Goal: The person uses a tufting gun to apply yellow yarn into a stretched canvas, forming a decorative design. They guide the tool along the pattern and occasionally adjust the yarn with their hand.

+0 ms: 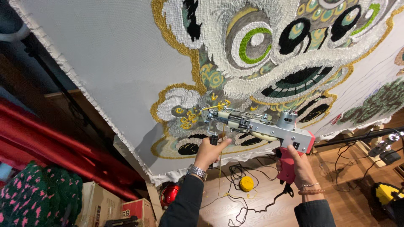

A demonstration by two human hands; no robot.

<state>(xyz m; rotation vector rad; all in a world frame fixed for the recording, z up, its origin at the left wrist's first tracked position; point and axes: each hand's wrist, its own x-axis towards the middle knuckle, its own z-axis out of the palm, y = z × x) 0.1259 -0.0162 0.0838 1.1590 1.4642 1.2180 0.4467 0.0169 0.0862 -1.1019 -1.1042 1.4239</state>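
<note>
Nearest to me, my left hand [207, 152] is closed around the short black front handle of the tufting gun [261, 125], a metal watch [196, 171] on its wrist; my right hand [299, 164] is wrapped tight on the gun's red rear grip, beaded bracelets [310, 188] on that wrist, whether a finger rests on the trigger I cannot tell. The gun lies between the two hands — a silver frame with a small motor on top — its needle end pointing left and up against the stretched white cloth [109, 54]; a strand of yellow yarn [219, 170] hangs from it, down past my left wrist. Below the hands, a yellow yarn ball [246, 183] sits on the wooden floor [349, 201] among loose black cables [235, 210]; a shiny red round thing [169, 194] shows just left of my left sleeve. Farther off, the cloth carries a tufted lion face [269, 46] — white fleece, gold outline, a green-ringed eye, dark mouth; the needle meets it at a patch of yellow loops. At far left lie cardboard boxes [101, 204] and a dark green rug [40, 193] with pink spots.
</note>
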